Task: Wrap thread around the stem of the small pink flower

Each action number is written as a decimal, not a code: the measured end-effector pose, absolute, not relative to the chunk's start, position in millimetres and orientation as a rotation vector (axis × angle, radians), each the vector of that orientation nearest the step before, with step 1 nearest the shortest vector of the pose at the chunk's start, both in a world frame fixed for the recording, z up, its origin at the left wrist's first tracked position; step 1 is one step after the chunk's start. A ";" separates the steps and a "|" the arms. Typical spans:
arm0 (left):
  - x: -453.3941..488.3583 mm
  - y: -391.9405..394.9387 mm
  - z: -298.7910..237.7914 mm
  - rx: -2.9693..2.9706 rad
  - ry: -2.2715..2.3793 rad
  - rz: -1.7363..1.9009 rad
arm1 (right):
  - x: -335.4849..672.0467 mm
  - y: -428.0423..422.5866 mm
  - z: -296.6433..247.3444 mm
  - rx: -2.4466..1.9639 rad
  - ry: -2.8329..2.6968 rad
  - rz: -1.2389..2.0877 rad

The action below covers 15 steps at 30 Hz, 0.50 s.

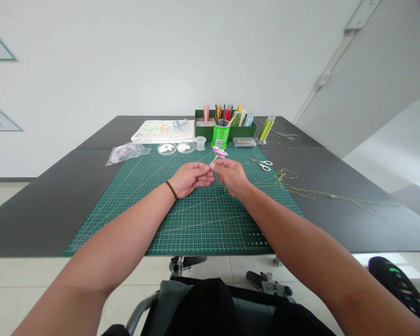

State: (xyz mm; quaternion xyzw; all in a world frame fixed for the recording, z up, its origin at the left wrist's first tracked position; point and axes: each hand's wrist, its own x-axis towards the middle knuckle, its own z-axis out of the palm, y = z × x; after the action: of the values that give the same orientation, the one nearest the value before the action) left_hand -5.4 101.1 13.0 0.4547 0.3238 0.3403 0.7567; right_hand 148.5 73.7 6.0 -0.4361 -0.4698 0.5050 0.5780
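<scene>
Above the middle of the green cutting mat [192, 219], both hands meet at a small pink-purple artificial flower [220, 152] on a thin stem. My left hand [193, 179] is closed, thumb and forefinger pinching the stem, whose thin lower end shows below the fingertips. Just under the flower head, my right hand [232, 177] is pinched at the stem too. Some yellow-green thread shows around that pinch, though exactly how it is held is too small to make out. To the right lie white-handled scissors [265, 165] and loose yellow-green thread [310, 191].
Behind the hands stand a green can [220, 136] holding sticks and a dark green box [203, 131] of thread spools. A yellow-green spool [266, 129] is at right. Left are a plastic bag [126, 152], shallow dishes [167, 149] and a white board [161, 132].
</scene>
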 end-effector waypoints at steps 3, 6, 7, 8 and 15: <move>-5.4 100.7 13.2 0.999 0.681 0.745 | 149.4 73.5 5.6 -1.013 -1.112 1.188; -4.4 99.5 13.2 1.042 0.667 0.768 | 150.4 74.2 4.0 -0.999 -1.144 1.200; -3.8 99.1 13.0 1.066 0.666 0.783 | 150.4 74.6 3.4 -1.001 -1.149 1.201; -3.0 98.6 12.6 1.095 0.668 0.802 | 150.3 74.9 3.0 -1.008 -1.150 1.199; 1.3 98.2 7.6 1.303 0.790 1.011 | 146.0 74.8 1.6 -1.056 -1.152 1.139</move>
State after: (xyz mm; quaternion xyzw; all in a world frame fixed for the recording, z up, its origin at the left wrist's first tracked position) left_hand 1.3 98.2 7.6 0.5645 0.3421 0.4379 0.6104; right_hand 146.0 74.8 1.6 -0.4495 -0.4905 0.4846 0.5678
